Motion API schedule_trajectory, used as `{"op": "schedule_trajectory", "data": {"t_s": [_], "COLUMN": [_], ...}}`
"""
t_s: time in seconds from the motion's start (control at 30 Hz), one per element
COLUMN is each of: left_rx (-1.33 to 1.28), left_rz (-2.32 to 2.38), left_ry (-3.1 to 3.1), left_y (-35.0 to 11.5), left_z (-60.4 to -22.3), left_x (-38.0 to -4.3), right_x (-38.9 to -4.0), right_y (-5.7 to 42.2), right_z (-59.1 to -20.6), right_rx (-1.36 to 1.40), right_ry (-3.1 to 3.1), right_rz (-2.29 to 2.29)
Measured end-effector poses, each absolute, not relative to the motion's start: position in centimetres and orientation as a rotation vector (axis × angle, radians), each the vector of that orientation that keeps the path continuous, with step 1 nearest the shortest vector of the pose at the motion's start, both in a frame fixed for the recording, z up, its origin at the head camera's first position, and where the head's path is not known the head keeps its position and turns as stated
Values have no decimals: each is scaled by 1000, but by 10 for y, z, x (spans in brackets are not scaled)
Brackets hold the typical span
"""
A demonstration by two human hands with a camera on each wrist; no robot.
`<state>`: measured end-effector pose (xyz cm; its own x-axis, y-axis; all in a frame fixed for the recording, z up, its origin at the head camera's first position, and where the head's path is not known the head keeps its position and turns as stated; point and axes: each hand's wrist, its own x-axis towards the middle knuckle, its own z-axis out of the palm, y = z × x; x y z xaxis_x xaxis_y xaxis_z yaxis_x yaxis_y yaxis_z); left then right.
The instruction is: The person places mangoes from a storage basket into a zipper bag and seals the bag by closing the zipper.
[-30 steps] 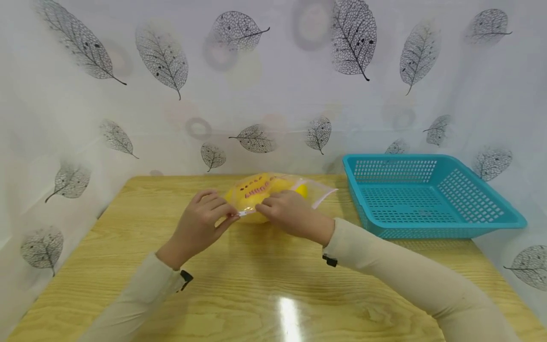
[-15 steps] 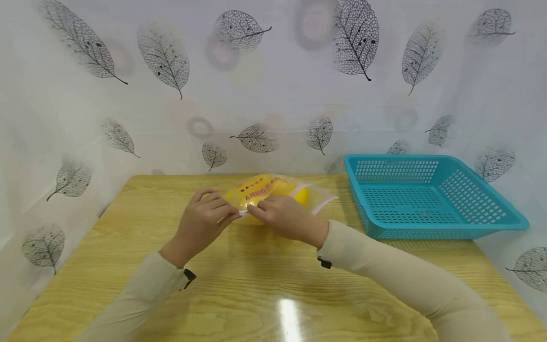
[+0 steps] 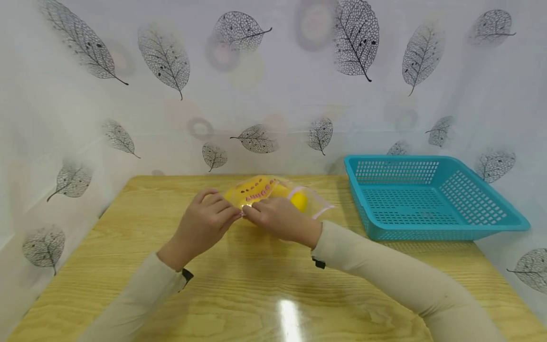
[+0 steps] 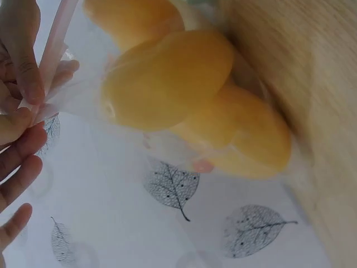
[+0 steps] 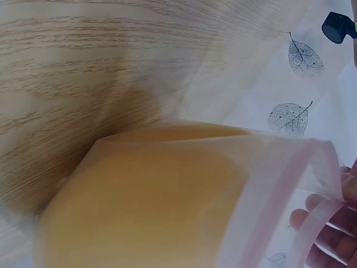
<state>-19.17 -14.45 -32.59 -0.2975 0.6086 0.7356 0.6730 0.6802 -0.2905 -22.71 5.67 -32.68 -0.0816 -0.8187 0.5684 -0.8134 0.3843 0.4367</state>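
A clear zip bag point(image 3: 318, 202) with pink printed lettering and a pink closure strip lies toward the back of the table. Inside are several smooth yellow oval fruits point(image 4: 167, 78), seen through the plastic in both wrist views. My left hand point(image 3: 205, 223) pinches the left end of the bag's mouth between thumb and fingers. Right beside it, my right hand point(image 3: 275, 218) pinches the pink strip point(image 4: 58, 39), thumb and fingertips close against the left ones. In the right wrist view the strip curves up from the mouth and stands apart there. My right hand hides part of the bag from the head.
To the right stands a blue-green plastic basket point(image 3: 410, 204) with perforated walls. The wooden table point(image 3: 239, 294) meets a white curtain point(image 3: 273, 85) with leaf prints behind it and at the sides.
My right hand has slid left along the bag's mouth until it meets the left hand. The left hand has hardly moved, and the bag's right end has shifted slightly.
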Motion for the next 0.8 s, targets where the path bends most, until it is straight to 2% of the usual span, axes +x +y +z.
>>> {"op": "schedule_trajectory", "data": {"t_s": [0.37,0.8], "left_rx": [-1036,-854], "left_rz": [62,-1], "left_ry": [-1922,-1946], "left_y": [-146,-148], "left_z": [-322,-327], "left_x": [-189,-184], "right_x": [-227,-228], "right_y": [53,72], "right_z": [-324,-318], "right_rx": [1435,1389], "right_ry": [-1867,-1851], "right_rz": [27,-89]}}
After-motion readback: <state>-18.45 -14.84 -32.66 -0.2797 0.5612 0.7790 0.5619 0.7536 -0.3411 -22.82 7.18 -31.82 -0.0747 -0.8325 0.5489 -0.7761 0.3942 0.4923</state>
